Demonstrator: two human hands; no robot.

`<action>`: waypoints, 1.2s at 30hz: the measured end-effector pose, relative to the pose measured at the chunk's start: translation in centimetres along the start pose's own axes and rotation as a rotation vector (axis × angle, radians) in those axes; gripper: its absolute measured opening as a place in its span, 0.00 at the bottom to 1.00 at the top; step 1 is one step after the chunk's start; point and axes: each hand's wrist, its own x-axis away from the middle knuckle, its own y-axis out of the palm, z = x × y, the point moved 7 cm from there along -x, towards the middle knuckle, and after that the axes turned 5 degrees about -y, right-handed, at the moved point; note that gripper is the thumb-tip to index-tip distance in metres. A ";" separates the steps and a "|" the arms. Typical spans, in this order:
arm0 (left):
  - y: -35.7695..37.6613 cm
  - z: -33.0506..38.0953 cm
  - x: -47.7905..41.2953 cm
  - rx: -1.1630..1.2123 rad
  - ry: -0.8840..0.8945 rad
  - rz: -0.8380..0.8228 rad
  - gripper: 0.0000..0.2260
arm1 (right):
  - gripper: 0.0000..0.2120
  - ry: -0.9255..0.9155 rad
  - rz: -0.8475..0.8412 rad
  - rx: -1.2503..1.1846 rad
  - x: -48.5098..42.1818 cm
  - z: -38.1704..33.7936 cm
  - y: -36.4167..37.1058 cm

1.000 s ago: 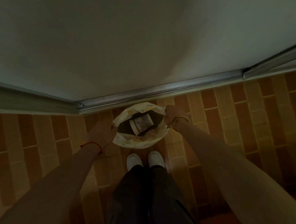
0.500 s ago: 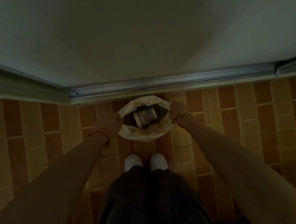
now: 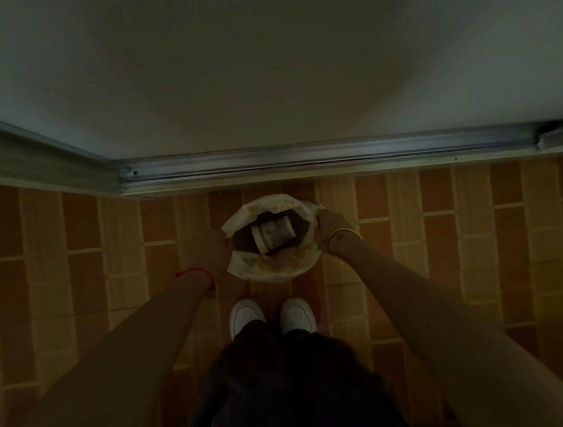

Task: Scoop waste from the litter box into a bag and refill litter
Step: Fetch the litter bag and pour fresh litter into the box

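Observation:
A white plastic bag [image 3: 271, 267] stands open on the tiled floor just in front of my feet. My left hand [image 3: 213, 251] grips the bag's left rim and my right hand [image 3: 330, 231] grips its right rim, holding the mouth wide. Inside the dark opening lies a pale printed cylinder-shaped package [image 3: 273, 236] on its side. The scene is dim. No litter box or scoop is in view.
A metal sliding-door track [image 3: 319, 158] runs across the floor just beyond the bag, with a pale wall or door panel [image 3: 258, 60] above it. Orange and tan floor tiles [image 3: 448, 249] spread left and right. My white shoes [image 3: 271, 316] stand behind the bag.
The view has shifted and squared up to the door track. Both hands stay on the bag's rim, and the mouth looks a little wider.

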 end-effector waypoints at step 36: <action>-35.0 -3.6 46.8 0.594 0.210 0.571 0.14 | 0.23 -0.594 0.224 0.258 41.7 -30.6 -24.1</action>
